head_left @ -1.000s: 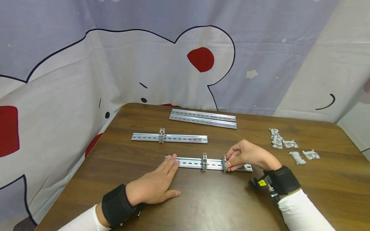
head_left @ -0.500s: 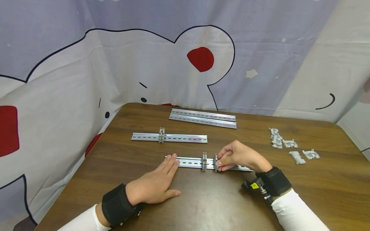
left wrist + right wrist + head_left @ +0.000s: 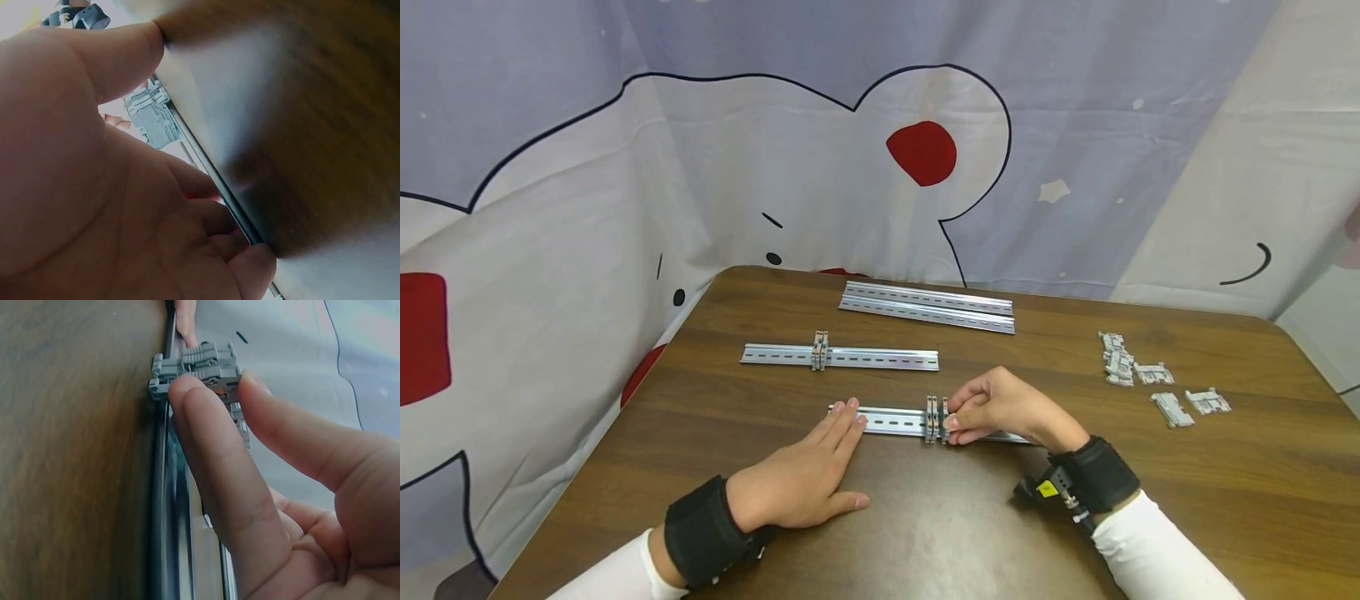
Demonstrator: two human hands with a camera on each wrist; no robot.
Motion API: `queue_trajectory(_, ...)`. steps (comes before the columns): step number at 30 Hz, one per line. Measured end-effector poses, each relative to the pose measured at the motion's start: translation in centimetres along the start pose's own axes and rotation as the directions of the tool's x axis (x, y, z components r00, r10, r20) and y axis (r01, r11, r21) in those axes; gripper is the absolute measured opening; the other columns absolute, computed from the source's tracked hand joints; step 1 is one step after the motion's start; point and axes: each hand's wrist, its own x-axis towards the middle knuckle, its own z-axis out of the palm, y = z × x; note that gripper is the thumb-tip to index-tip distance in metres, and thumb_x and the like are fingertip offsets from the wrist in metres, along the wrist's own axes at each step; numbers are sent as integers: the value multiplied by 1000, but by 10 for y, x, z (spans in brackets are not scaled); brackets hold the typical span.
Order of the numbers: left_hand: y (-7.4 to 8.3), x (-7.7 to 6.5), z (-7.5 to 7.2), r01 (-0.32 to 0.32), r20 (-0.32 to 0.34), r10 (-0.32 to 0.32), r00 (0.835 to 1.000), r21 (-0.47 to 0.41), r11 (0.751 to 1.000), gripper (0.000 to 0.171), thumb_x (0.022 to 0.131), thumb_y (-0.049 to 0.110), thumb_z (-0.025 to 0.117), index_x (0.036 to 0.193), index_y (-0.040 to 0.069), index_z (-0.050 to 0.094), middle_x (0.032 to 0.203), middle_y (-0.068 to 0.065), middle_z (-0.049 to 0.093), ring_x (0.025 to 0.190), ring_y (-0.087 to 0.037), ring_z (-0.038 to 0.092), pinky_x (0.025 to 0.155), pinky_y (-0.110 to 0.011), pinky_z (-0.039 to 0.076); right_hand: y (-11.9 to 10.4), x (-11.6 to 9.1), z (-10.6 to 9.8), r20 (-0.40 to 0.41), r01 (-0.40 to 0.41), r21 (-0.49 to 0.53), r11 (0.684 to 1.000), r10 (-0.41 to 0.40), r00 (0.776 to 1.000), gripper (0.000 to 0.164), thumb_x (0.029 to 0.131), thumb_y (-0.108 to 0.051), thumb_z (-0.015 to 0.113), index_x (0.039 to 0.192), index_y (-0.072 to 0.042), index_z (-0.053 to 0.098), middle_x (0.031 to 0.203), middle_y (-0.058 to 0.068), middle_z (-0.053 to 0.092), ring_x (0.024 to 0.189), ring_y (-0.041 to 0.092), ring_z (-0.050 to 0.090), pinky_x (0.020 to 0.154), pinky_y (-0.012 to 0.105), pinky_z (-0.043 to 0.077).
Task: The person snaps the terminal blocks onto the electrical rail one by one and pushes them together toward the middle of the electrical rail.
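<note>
A slotted metal DIN rail (image 3: 891, 422) lies across the near middle of the table. My left hand (image 3: 805, 482) rests on its left end, fingers extended and thumb spread on the wood. Grey terminal blocks (image 3: 931, 419) stand upright on the rail near its middle. Just to their right, my right hand (image 3: 1011, 408) pinches another grey terminal block (image 3: 945, 421) between thumb and fingers, on the rail. From the right wrist view, the blocks (image 3: 209, 359) are close together, partly covered by fingertips. The right hand hides much of the rail's right part.
Behind is a second DIN rail (image 3: 880, 359) carrying a small pair of terminal blocks (image 3: 820, 351). Two more rails (image 3: 925, 307) lie side by side at the back. Several loose terminal blocks (image 3: 1118, 367) lie at the right. A patterned curtain (image 3: 775, 183) hangs behind the table.
My right hand has slid the pinched terminal block leftward along the rail, bringing it close beside the standing blocks. The left hand has stayed in place.
</note>
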Motion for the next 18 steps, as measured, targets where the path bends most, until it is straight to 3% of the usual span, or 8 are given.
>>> queue_trajectory(18,0,0,-1,1,-6,-1,1000,-7,1000,89,96,55,50,154,-4,15,161,-23,0,149,-36,3,117,-46,20,4,4,6,-5,7,19,1000,-7,1000,35,84,-6,76,109,13,62,93,21,71,85,33,72,77,42,58)
